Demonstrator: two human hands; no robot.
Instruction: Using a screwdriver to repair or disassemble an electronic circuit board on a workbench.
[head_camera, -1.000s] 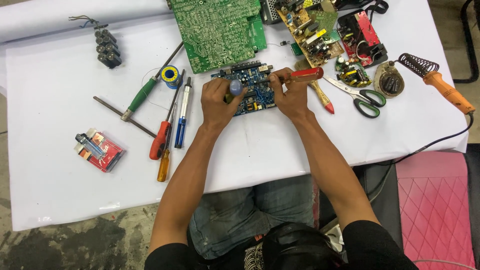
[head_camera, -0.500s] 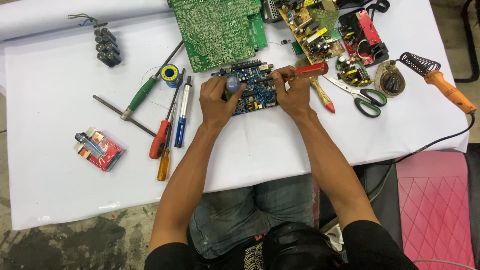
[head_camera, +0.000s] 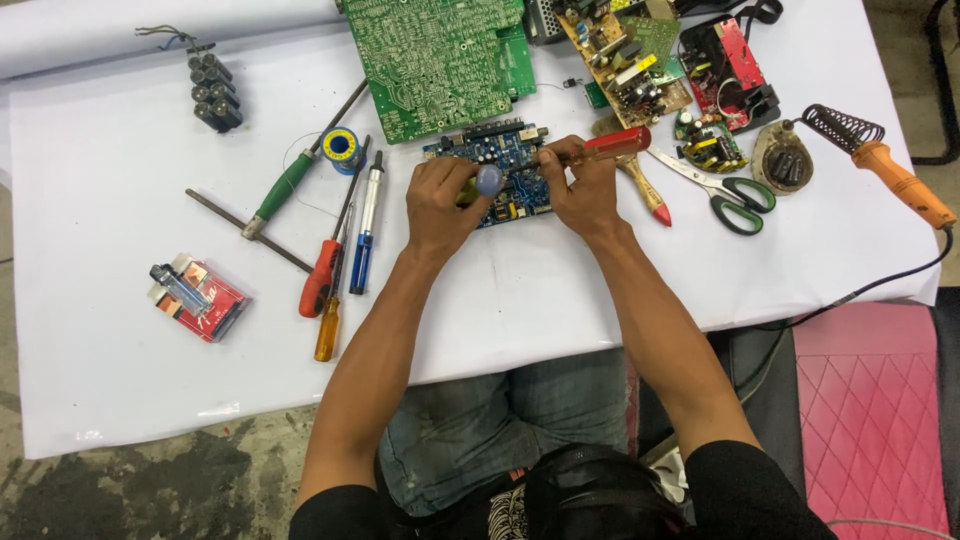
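A small blue circuit board (head_camera: 500, 165) lies on the white table sheet (head_camera: 120, 330), under both hands. My left hand (head_camera: 443, 205) rests on its near left side and is closed around a tool with a rounded blue-grey handle end (head_camera: 488, 180). My right hand (head_camera: 580, 190) grips a red-handled screwdriver (head_camera: 600, 148) that lies almost flat across the board, its tip pointing left over the components.
A large green circuit board (head_camera: 435, 60) lies behind. Several screwdrivers (head_camera: 340, 250), a solder spool (head_camera: 340, 147) and a capacitor bank (head_camera: 210, 95) are on the left. Scissors (head_camera: 725, 190), a soldering iron (head_camera: 895, 180) on its stand and more boards (head_camera: 625, 60) sit on the right. A red pack with a lighter (head_camera: 195, 295) is near left.
Both hands have shifted slightly on the blue board; the red-handled screwdriver stays across it. Nothing else on the table moved.
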